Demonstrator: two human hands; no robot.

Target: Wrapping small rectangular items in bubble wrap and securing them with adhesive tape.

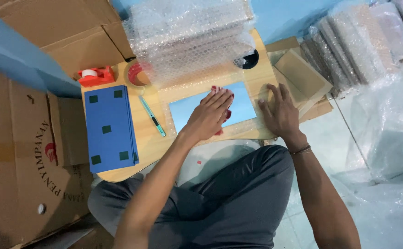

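A flat rectangular light-blue panel wrapped in clear bubble wrap (245, 108) lies near the middle of the low light-wood lap table (151, 138), closer to its right edge; its blue face shows through the film, with a pale wooden-coloured border around it; a loose sheet of bubble wrap (190, 39) rises from its far side and covers the table's far edge. The left hand (209, 115) lies flat on the panel's centre, fingers together and stretched out, palm down, gripping nothing; something small and red shows under it, too hidden to tell what. The right hand (280, 110) presses on the panel's right end at the table's right edge, fingers spread wide and flat. Towards the table's left edge lies a stack of dark-blue boards with small dark squares (109, 129); between it and the panel lies a teal utility knife (153, 117); at the far left corner stand a red tape dispenser (95, 76) and a roll of clear tape (137, 74).
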